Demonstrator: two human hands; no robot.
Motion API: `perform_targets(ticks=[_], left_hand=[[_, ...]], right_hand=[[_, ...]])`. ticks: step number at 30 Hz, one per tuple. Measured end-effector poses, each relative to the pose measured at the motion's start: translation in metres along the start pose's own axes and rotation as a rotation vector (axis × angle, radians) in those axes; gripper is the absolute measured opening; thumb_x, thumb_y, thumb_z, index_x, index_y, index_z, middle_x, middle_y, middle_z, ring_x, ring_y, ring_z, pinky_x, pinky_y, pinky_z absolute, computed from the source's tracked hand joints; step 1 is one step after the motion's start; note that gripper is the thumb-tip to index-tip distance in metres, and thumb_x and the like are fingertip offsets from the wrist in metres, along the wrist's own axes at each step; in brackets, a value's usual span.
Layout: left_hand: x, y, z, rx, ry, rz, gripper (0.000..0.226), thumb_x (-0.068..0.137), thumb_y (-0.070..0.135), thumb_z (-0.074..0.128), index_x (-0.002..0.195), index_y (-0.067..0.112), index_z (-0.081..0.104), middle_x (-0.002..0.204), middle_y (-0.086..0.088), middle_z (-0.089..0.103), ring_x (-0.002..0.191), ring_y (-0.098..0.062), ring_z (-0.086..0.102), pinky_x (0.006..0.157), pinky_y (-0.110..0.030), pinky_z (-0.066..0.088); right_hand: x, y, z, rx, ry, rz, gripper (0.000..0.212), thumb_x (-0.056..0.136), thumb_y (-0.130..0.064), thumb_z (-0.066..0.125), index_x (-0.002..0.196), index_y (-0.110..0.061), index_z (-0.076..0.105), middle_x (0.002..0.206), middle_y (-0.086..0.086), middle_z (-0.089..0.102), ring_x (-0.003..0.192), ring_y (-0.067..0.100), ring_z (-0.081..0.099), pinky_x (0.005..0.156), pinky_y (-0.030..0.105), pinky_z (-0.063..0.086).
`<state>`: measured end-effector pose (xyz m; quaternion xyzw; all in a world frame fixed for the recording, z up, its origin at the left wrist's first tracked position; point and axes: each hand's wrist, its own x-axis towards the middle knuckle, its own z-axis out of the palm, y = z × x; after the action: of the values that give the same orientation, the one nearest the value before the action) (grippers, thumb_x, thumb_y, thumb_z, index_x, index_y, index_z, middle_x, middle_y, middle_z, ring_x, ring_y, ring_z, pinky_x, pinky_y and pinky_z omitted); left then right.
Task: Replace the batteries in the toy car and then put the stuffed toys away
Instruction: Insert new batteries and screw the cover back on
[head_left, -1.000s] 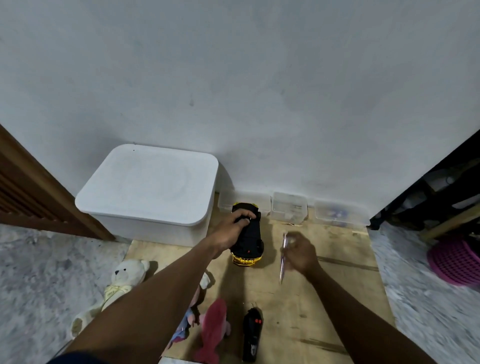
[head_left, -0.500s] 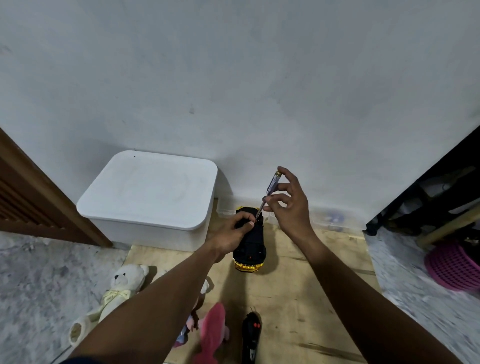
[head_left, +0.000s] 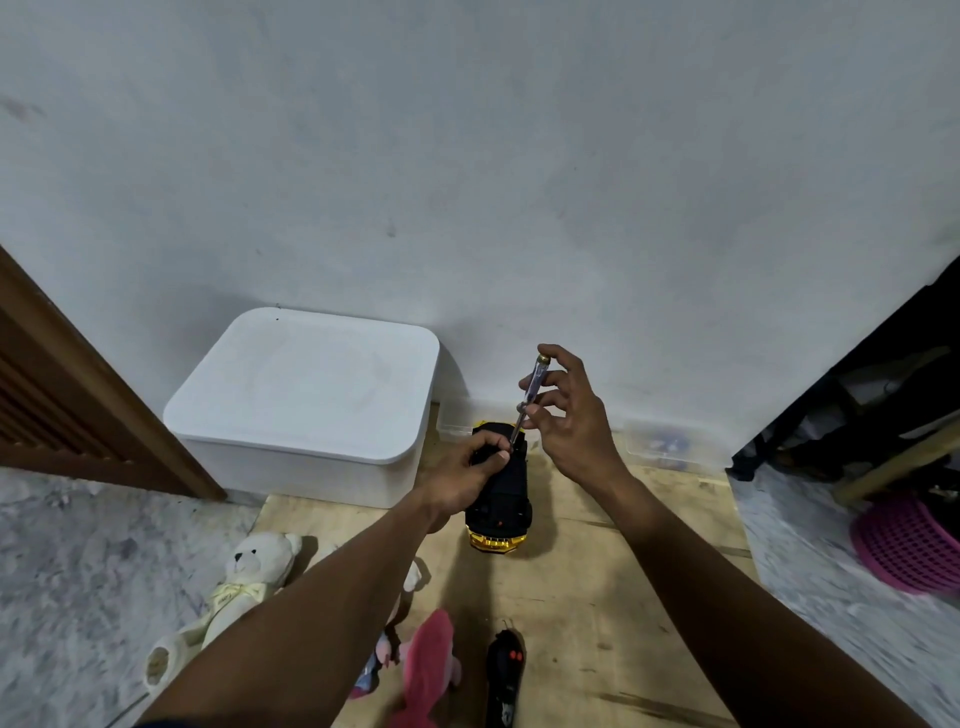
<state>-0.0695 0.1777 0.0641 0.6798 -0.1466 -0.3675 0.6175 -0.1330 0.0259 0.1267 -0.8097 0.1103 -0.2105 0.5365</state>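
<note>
The toy car (head_left: 503, 499) lies upside down on the wooden board (head_left: 597, 597), black underside up, yellow body showing at its near end. My left hand (head_left: 465, 475) grips the car's left side near its far end. My right hand (head_left: 571, 415) holds a screwdriver (head_left: 527, 402) with a clear handle almost upright, its tip down on the car's underside beside my left thumb. A cream teddy bear (head_left: 239, 587) lies at the lower left. A pink stuffed toy (head_left: 428, 660) lies at the bottom, with another small plush partly hidden under my left arm.
A white lidded storage box (head_left: 306, 384) stands against the wall to the left of the car. A black remote control (head_left: 504, 675) lies near the bottom edge. Clear plastic containers (head_left: 660, 441) line the wall base. A pink basket (head_left: 909, 545) sits at the right. A wooden door (head_left: 62, 405) is at the left.
My right hand lifted the screwdriver from low over the board and set it upright with its tip on the car's underside. My left hand stayed on the car.
</note>
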Motion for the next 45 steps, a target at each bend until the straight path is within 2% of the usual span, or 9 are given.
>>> perform_targets(ticks=[11,17,25,29,32,34,38,43,45], left_hand=[[-0.001,0.006,0.0,-0.002,-0.02,-0.007,0.008,0.101,0.025,0.056,0.103,0.019,0.062,0.098,0.0,0.065,0.084,-0.013,0.062,0.059,-0.02,0.052],[0.0,0.006,-0.001,0.0,-0.027,-0.011,0.009,0.101,0.026,0.057,0.101,0.019,0.063,0.097,-0.001,0.064,0.085,-0.015,0.062,0.062,-0.025,0.052],[0.004,0.004,-0.003,-0.023,-0.002,0.0,0.011,0.101,0.026,0.057,0.103,0.018,0.063,0.102,-0.003,0.065,0.089,-0.017,0.062,0.064,-0.025,0.054],[0.006,-0.004,-0.003,0.004,0.029,0.011,0.008,0.1,0.023,0.058,0.1,0.019,0.065,0.101,-0.001,0.066,0.091,-0.016,0.061,0.071,-0.026,0.054],[0.007,-0.006,0.0,0.012,0.059,0.043,0.009,0.101,0.019,0.057,0.097,0.02,0.066,0.097,0.002,0.065,0.09,-0.014,0.059,0.074,-0.025,0.051],[0.009,-0.006,0.0,0.013,0.052,0.055,0.011,0.101,0.019,0.056,0.096,0.019,0.066,0.097,0.004,0.065,0.091,-0.013,0.059,0.077,-0.026,0.05],[0.009,-0.005,0.002,0.034,0.056,0.067,0.011,0.101,0.019,0.056,0.098,0.017,0.067,0.097,0.005,0.066,0.089,-0.01,0.059,0.077,-0.024,0.05],[0.01,-0.006,0.002,0.004,0.078,0.056,0.013,0.102,0.02,0.056,0.101,0.017,0.068,0.102,0.003,0.066,0.093,-0.014,0.06,0.08,-0.028,0.052],[0.011,-0.005,0.0,-0.002,0.081,0.054,0.013,0.102,0.021,0.056,0.1,0.02,0.068,0.103,0.003,0.066,0.095,-0.014,0.061,0.081,-0.028,0.053]], right_hand=[[0.007,-0.011,0.002,-0.125,-0.124,-0.077,0.075,0.093,0.005,0.052,0.139,-0.054,0.038,0.108,-0.003,0.062,0.091,0.024,0.065,0.075,0.053,0.059],[0.009,-0.013,0.004,-0.1,-0.197,-0.064,0.075,0.093,0.007,0.048,0.138,-0.052,0.04,0.108,-0.001,0.061,0.094,0.03,0.063,0.078,0.056,0.058],[0.005,-0.005,0.008,-0.116,-0.067,-0.103,0.07,0.092,-0.002,0.06,0.141,-0.047,0.04,0.107,-0.001,0.064,0.091,0.016,0.065,0.071,0.041,0.062],[0.007,-0.003,0.008,0.022,-0.05,-0.08,0.057,0.092,0.006,0.058,0.134,-0.03,0.049,0.125,-0.003,0.064,0.112,0.014,0.065,0.092,0.035,0.058],[0.011,-0.007,0.009,0.062,-0.03,-0.062,0.046,0.09,0.005,0.062,0.123,-0.027,0.057,0.109,-0.001,0.069,0.089,0.017,0.073,0.082,0.041,0.061],[0.012,-0.009,0.012,0.017,0.019,-0.089,0.045,0.085,0.001,0.072,0.116,-0.028,0.06,0.102,-0.009,0.067,0.078,0.012,0.068,0.072,0.034,0.06],[0.011,-0.01,0.013,0.026,0.008,-0.142,0.04,0.087,0.003,0.067,0.115,-0.025,0.058,0.114,-0.005,0.068,0.097,0.01,0.069,0.086,0.031,0.058],[0.011,-0.012,0.013,-0.015,0.123,-0.171,0.039,0.081,-0.005,0.077,0.103,-0.03,0.058,0.093,-0.016,0.065,0.081,0.013,0.068,0.067,0.035,0.062],[0.01,-0.01,0.01,-0.015,0.123,-0.186,0.036,0.082,-0.007,0.078,0.105,-0.026,0.059,0.097,-0.02,0.064,0.09,0.01,0.068,0.075,0.035,0.062]])
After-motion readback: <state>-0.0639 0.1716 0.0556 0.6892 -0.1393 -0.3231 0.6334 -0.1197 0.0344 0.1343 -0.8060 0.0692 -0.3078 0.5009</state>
